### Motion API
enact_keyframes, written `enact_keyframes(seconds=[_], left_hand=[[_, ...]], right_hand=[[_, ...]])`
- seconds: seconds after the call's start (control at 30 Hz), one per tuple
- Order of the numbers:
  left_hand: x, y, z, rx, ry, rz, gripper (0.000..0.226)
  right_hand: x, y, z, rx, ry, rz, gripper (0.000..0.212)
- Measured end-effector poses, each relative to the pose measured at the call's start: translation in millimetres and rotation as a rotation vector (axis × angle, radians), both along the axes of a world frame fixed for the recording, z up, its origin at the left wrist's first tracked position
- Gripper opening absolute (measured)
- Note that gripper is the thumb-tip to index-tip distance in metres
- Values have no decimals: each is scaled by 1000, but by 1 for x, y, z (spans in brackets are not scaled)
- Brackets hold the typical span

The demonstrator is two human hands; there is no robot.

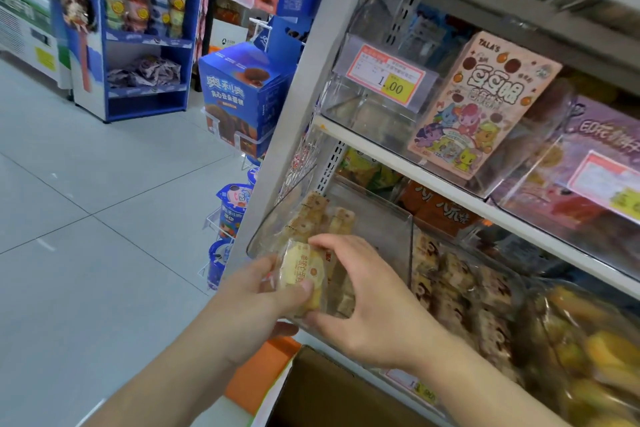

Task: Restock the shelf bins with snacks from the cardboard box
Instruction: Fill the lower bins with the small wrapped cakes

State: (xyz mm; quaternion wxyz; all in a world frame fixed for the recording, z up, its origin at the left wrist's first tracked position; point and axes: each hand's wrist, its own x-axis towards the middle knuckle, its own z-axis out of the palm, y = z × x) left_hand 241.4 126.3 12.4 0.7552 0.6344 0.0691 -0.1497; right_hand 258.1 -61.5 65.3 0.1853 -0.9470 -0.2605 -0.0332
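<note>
A yellow wrapped snack pack (302,270) sits between both hands at the front lip of a clear shelf bin (381,218). My left hand (258,302) grips its lower left side with the thumb across the wrapper. My right hand (363,295) pinches the same pack from the right, fingers curled over its top and bottom. The bin holds several tan wrapped snacks (322,215) toward its back. The brown cardboard box (322,392) stands open just below my hands, its inside hidden in shadow.
Neighbouring bins hold brown-and-white packs (460,284) and yellow packs (595,340). The shelf above carries an empty clear bin with a 1.00 price tag (389,80) and a cartoon snack box (481,104). A blue display stand (149,28) and tiled floor (86,218) lie left.
</note>
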Motion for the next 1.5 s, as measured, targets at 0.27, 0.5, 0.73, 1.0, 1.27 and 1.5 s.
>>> enact_keyframes(seconds=[0.27,0.5,0.73,1.0,1.27,1.5], left_hand=[[7,-6,-8,131,-94,2,39],[5,-8,-12,970,-416,-180,70],[8,-5,-26,1171,-406,-311,71],[5,-7,-24,1172,-475,-336,71],[-36,-39,-9,964,-735,-324,66],[-94,-96,-63,962,-748,-616,54]], right_hand=[[14,-5,-7,-115,-74,-24,77],[74,-18,-14,-83,139,-497,75],[118,-16,-61,-322,84,-486,62],[105,-24,-52,-390,151,-424,80],[-51,-43,-16,145,-145,-310,26],[-182,-133,-106,102,139,-506,16]])
